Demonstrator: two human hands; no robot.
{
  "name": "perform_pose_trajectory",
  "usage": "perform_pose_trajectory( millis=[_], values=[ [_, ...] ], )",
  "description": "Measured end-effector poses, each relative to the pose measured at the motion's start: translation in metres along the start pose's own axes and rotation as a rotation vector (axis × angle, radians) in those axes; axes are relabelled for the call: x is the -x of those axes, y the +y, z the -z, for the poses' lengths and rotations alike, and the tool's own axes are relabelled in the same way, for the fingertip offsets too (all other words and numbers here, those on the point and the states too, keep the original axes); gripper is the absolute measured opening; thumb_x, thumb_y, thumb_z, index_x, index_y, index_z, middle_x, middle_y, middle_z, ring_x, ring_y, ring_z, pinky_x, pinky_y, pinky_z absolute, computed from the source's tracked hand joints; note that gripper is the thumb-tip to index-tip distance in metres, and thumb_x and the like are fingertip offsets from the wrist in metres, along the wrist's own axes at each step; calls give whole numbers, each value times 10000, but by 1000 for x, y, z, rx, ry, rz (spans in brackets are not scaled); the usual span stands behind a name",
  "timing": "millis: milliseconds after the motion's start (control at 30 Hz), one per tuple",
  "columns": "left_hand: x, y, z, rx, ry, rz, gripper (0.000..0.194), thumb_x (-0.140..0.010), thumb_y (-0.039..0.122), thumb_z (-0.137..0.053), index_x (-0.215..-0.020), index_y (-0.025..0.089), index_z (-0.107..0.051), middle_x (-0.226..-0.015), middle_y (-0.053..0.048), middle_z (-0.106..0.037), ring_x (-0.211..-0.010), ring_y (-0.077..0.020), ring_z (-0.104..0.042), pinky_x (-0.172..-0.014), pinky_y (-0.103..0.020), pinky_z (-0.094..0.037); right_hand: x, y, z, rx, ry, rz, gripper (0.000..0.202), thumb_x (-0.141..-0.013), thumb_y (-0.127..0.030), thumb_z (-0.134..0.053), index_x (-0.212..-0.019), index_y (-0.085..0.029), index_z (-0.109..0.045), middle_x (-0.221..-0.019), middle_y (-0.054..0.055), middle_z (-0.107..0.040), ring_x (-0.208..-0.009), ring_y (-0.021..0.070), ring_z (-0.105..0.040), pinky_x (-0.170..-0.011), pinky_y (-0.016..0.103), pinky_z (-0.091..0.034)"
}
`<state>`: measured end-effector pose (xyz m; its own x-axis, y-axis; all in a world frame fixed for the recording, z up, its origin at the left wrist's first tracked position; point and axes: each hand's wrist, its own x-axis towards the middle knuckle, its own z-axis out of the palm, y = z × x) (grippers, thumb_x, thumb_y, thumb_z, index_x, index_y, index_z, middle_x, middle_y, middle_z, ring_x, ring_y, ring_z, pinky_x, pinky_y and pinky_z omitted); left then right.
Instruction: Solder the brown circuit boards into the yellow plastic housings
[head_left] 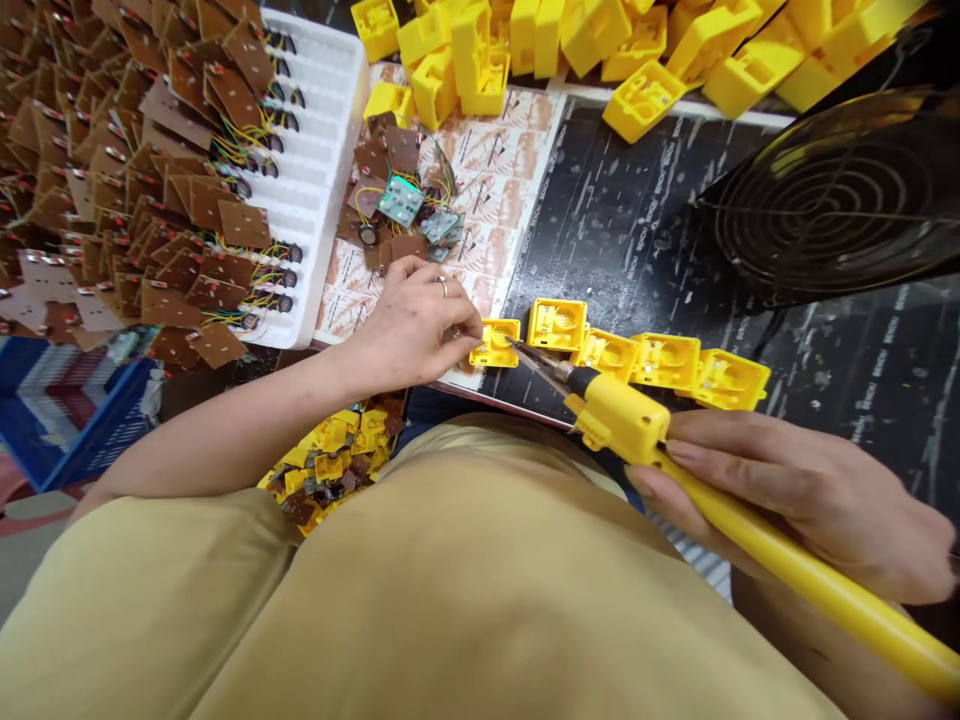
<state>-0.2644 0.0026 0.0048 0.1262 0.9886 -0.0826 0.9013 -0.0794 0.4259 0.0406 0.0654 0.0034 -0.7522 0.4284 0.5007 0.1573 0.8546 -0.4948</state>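
Note:
My right hand (802, 490) grips a yellow soldering gun (622, 415) by its body. Its metal tip reaches left to a small open yellow plastic case (504, 345) at the table's front edge. At that case's left side is my left hand (420, 325), thumb and fingers closed on its edge; whether a small part is also between them is hidden. To the right, several similar open yellow cases (666, 360) lie in a row, with metal contacts inside. Beyond my left hand sits a small heap of brown and green circuit boards (401, 200) with wires.
A white foam tray (322, 180) at the left bears piled brown circuit boards (180, 190) with wires. More yellow cases (540, 35) are heaped along the back. A round black fan (832, 200) stands at right. Below are a blue crate (97, 420) and a pile of yellow parts (334, 455).

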Motion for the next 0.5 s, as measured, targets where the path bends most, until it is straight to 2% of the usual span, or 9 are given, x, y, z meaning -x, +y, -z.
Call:
perform_pose_trajectory(
  millis=[167, 333, 400, 467, 500],
  values=[
    [-2, 4, 4, 4, -93, 48, 148, -839, 263, -591, -806, 198, -720, -916, -24, -735, -952, -214, -616, -1014, -458, -347, -8, -4, -1, 27, -60, 32, 200, -986, -303, -617, -802, -224, -625, -750, 24, -712, -677, 113, -706, -649, 200, -614],
    [-9, 9, 8, -46, -178, 91, 133, -803, 246, -608, -758, 192, -720, -879, -22, -732, -908, -207, -611, -981, -439, -352, -14, 2, 3, -23, -134, 64, 131, -967, -274, -648, -856, -209, -619, -801, 26, -719, -728, 101, -707, -663, 192, -595],
    [-12, 10, 9, -70, -204, 100, 127, -793, 246, -617, -755, 193, -725, -876, -25, -733, -907, -215, -612, -974, -439, -356, -16, 6, 4, -43, -128, 110, 105, -912, -224, -720, -907, -189, -622, -834, 39, -728, -765, 99, -709, -691, 190, -594],
    [-14, 11, 9, -94, -211, 100, 127, -786, 249, -618, -751, 194, -727, -859, -28, -728, -907, -219, -612, -970, -436, -362, -20, 7, 3, -84, -108, 186, 222, -814, -162, -811, -951, -166, -637, -856, 52, -740, -778, 106, -714, -697, 193, -596],
    [-14, 12, 8, -106, -205, 96, 131, -783, 250, -614, -747, 195, -727, -846, -28, -723, -905, -220, -611, -966, -432, -366, -23, 6, 2, -107, -97, 177, 262, -771, -154, -846, -947, -176, -653, -852, 37, -746, -761, 105, -715, -688, 189, -595]
  ],
)
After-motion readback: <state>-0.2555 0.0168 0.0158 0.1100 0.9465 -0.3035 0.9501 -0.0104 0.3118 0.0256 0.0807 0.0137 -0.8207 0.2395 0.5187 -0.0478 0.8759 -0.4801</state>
